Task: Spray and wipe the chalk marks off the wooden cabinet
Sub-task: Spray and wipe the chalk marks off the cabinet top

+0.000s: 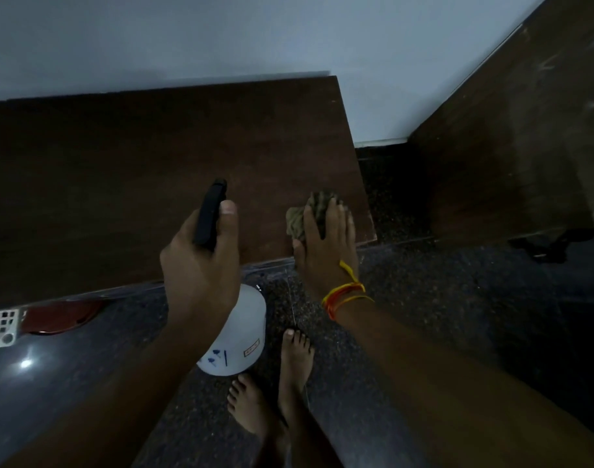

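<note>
Dim in here, with a cool bluish cast over everything. The pale wall [187,38] is the brightest surface, evenly lit and without hard shadows. One small white glint sits on the polished dark floor [25,363] at lower left. The brown cabinet top [120,170] looks murky, its grain barely readable. Straight edges bow outward toward the frame's borders from the wide lens, and the forearms at the bottom are soft and smeared

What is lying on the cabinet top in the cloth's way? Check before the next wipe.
Nothing visible. The right hand presses the crumpled cloth onto the wooden cabinet top near its right front corner, and the dark surface to its left looks bare. The left hand holds the spray bottle above the front edge.
</note>
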